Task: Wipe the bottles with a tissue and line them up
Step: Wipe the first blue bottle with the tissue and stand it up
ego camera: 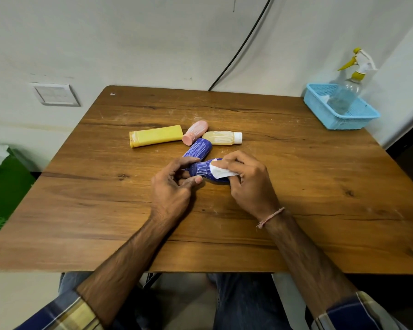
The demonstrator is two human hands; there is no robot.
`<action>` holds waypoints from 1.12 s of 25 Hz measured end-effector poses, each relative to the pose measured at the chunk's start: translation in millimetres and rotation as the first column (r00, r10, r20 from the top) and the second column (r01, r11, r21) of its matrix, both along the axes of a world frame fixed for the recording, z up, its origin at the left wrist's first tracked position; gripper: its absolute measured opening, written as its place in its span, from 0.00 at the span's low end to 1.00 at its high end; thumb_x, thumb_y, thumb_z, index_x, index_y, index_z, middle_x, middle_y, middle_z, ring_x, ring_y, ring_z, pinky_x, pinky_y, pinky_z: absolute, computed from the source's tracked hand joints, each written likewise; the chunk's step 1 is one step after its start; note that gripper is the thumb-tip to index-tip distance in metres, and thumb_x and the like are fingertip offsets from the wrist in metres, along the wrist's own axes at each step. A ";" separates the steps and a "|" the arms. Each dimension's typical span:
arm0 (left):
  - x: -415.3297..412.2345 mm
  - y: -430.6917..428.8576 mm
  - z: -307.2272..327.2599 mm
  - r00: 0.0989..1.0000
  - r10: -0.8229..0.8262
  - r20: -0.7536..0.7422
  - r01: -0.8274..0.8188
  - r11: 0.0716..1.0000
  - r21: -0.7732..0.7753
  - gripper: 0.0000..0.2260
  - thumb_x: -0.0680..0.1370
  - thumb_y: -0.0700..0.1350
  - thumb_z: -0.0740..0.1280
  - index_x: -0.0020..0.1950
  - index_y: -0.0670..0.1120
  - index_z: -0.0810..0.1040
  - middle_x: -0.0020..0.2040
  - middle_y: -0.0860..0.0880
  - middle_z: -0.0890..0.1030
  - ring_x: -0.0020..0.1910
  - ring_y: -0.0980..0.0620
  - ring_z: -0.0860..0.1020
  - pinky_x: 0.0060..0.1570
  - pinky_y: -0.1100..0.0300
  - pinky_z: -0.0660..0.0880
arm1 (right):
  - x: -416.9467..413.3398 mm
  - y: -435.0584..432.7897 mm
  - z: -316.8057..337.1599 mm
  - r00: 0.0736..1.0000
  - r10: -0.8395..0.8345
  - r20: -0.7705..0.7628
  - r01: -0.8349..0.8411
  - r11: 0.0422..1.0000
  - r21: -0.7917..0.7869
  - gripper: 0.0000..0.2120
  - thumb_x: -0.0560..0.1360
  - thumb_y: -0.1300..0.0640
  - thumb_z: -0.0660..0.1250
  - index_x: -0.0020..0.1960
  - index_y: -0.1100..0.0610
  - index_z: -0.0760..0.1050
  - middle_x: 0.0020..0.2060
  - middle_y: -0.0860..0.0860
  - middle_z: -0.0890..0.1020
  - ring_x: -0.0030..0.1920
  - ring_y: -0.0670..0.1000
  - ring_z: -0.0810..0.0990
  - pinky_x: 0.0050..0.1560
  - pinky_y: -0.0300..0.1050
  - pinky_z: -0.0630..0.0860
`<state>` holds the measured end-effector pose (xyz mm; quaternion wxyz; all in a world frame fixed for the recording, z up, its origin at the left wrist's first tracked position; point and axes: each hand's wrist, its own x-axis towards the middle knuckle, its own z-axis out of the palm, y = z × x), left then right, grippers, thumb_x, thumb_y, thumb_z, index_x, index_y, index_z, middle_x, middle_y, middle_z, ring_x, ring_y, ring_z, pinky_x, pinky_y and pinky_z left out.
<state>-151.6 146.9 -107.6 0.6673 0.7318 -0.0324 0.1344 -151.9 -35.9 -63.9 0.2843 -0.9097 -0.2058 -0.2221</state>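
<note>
the left hand (174, 184) has its grip curled round the narrow end of a dark blue plastic bottle with white scratch lines (202, 169), which lies sideways near the middle of the brown wooden worktop (296, 210); whether it rests on the wood or just above it, i cannot tell. the right hand (248, 184) has its grip pinching a folded white tissue (218, 172) against the bottle's wider end. just behind lies a second dark blue bottle (199, 147). beyond it, close together on their sides, lie a flat yellow plastic tube (155, 136), a small pink bottle (196, 132) and a pale amber bottle with a white cap (222, 138). at the far right corner a light blue mesh basket (358, 117) holds a clear spray bottle with a yellow trigger (348, 91).
</note>
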 end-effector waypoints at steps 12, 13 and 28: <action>-6.9 -1.4 9.6 0.999 0.036 0.025 -0.039 0.993 0.108 0.20 0.71 0.36 0.78 0.61 0.48 0.83 0.47 0.48 0.84 0.39 0.56 0.79 0.42 0.60 0.82 | -5.5 -19.0 -7.7 0.967 -0.255 0.014 0.255 0.966 0.046 0.18 0.73 0.71 0.64 0.56 0.57 0.83 0.50 0.52 0.82 0.53 0.52 0.79 0.52 0.50 0.80; -7.3 -1.9 9.9 0.999 0.043 0.022 -0.045 0.993 0.108 0.20 0.71 0.36 0.78 0.61 0.47 0.83 0.47 0.48 0.84 0.38 0.58 0.79 0.42 0.62 0.82 | -5.0 -17.9 -7.5 0.952 -0.305 -0.001 0.305 0.950 0.062 0.18 0.73 0.71 0.64 0.57 0.57 0.83 0.50 0.52 0.82 0.53 0.51 0.79 0.52 0.51 0.80; -13.6 -5.6 14.2 0.996 0.094 -0.011 -0.092 0.991 0.100 0.17 0.73 0.41 0.78 0.60 0.51 0.84 0.43 0.49 0.84 0.39 0.43 0.84 0.41 0.49 0.85 | -14.9 -28.3 -16.3 0.928 -0.370 0.048 0.370 0.929 0.028 0.16 0.73 0.71 0.66 0.57 0.59 0.83 0.52 0.54 0.83 0.54 0.52 0.78 0.51 0.51 0.80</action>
